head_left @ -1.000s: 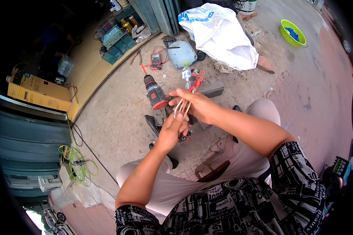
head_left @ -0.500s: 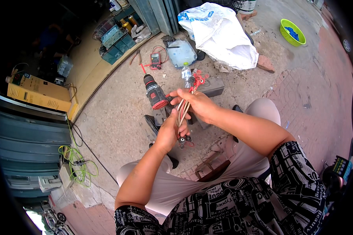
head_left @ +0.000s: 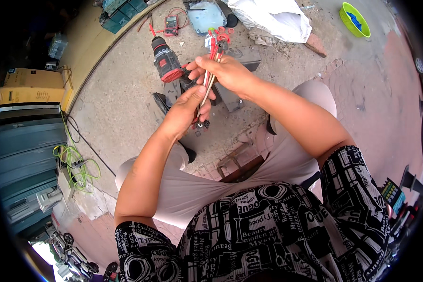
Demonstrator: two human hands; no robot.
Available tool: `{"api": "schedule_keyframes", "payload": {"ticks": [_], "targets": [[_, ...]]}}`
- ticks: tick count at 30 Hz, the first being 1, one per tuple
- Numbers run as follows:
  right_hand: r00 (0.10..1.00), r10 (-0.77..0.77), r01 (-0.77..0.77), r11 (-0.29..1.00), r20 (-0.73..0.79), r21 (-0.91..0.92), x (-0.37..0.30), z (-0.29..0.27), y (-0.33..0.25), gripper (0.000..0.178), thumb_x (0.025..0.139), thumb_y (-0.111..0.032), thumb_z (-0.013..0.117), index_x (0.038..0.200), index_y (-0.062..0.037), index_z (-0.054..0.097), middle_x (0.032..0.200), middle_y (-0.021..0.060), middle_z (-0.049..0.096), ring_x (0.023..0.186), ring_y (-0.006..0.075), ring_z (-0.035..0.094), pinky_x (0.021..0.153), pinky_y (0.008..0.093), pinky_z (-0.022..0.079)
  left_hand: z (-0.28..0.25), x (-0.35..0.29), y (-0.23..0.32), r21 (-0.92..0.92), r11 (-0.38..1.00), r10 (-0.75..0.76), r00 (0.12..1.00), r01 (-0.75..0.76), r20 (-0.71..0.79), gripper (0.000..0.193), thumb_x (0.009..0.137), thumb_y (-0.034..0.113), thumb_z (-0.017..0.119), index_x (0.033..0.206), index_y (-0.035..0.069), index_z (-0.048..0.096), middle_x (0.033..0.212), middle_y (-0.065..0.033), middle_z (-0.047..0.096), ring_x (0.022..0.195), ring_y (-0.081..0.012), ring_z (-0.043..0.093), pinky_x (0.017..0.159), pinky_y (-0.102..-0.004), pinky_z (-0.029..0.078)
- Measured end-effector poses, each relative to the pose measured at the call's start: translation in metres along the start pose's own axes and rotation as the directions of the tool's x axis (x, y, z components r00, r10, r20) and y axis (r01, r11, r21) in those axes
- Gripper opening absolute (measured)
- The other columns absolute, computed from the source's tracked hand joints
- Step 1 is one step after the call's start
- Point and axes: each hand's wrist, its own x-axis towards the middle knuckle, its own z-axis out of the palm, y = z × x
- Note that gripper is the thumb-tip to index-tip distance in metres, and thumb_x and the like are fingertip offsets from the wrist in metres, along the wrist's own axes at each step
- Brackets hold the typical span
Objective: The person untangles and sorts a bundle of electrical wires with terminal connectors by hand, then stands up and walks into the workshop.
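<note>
A bundle of thin beige and red wires (head_left: pixel 207 85) slants between my two hands, in front of my knees. Red and dark ring-shaped ends (head_left: pixel 223 36) fan out at its top, and dark round ends (head_left: pixel 201 125) hang from the bottom. My left hand (head_left: pixel 187 107) is closed round the lower part, thumb along the wires. Higher up, my right hand (head_left: pixel 227 74) grips the bundle, its fingertips pointing left. Just left of the right fingertips stands a black and red cordless drill (head_left: pixel 167 61). A dark metal block (head_left: pixel 244 61) lies beyond and right of the hands.
Farther off are a red multimeter (head_left: pixel 171 24), a pale plastic container (head_left: pixel 207 18), a white sack (head_left: pixel 275 19), a brick piece (head_left: pixel 315 46) and a green basin (head_left: pixel 355 19) with blue cloth. Green cable (head_left: pixel 77 164) lies at left, near a yellow box (head_left: pixel 35 95).
The whole view has shifted, so the surroundings sit higher in the picture. Both hands still hold the wires, whose strands now lie closer together and straighter.
</note>
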Motion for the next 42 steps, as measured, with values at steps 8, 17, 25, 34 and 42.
{"api": "schedule_keyframes", "payload": {"ticks": [8,17,25,34,42], "targets": [[0.993,-0.116,0.122,0.936,0.039,-0.331,-0.001,0.004,0.007,0.031,0.095,-0.029,0.048,0.103,-0.002,0.061,0.091,0.0057,0.064,0.078,0.0128,0.058,0.071,0.0284,0.049,-0.002,-0.002,-0.006,0.095,0.992,-0.083,0.996,0.084,-0.016,0.034,0.099,0.037,0.04,0.093,0.006,0.051,0.06,0.0055,0.031,0.052,-0.0063,0.028,0.05,-0.0219,0.028],[0.958,-0.263,0.255,0.587,0.117,-0.768,-0.013,0.014,0.022,0.022,0.088,-0.011,0.052,0.108,-0.0047,0.059,0.081,0.0189,0.063,0.067,0.0301,0.062,0.065,0.0366,0.049,-0.001,-0.002,-0.024,0.277,0.935,-0.213,0.975,0.222,-0.061,0.034,0.099,0.038,0.04,0.092,0.007,0.051,0.062,0.0063,0.03,0.053,-0.0062,0.025,0.051,-0.0219,0.027],[0.995,-0.055,0.092,0.823,0.081,-0.56,-0.005,0.021,0.018,0.023,0.091,-0.015,0.049,0.106,0.0002,0.055,0.085,0.0142,0.067,0.065,0.0221,0.065,0.06,0.036,0.052,-0.006,-0.001,-0.033,0.396,0.911,-0.082,0.992,0.112,-0.091,0.04,0.1,0.036,0.036,0.099,0.0,0.053,0.081,-0.0053,0.06,0.074,-0.0131,0.056,0.07,-0.0265,0.045],[0.978,0.189,-0.192,0.981,-0.089,-0.028,0.008,0.008,0.027,0.028,0.099,-0.023,0.041,0.107,0.0017,0.051,0.088,0.0113,0.064,0.07,0.0165,0.062,0.064,0.0305,0.052,-0.012,-0.002,-0.017,0.653,0.757,0.095,0.986,0.017,-0.136,0.044,0.096,0.038,0.047,0.112,-0.002,0.06,0.096,-0.0104,0.065,0.091,-0.0161,0.057,0.085,-0.0299,0.043],[0.961,0.252,-0.257,0.966,-0.113,-0.038,0.002,0.005,0.014,0.025,0.097,-0.024,0.046,0.105,-0.0037,0.059,0.062,-0.0034,0.042,0.047,0.006,0.034,0.043,0.0239,0.029,-0.015,-0.007,0.0,0.449,0.891,0.246,0.902,-0.067,-0.355,0.02,0.093,0.021,0.055,0.093,0.001,0.06,0.08,-0.0021,0.062,0.077,-0.0083,0.057,0.071,-0.0239,0.046]]}}
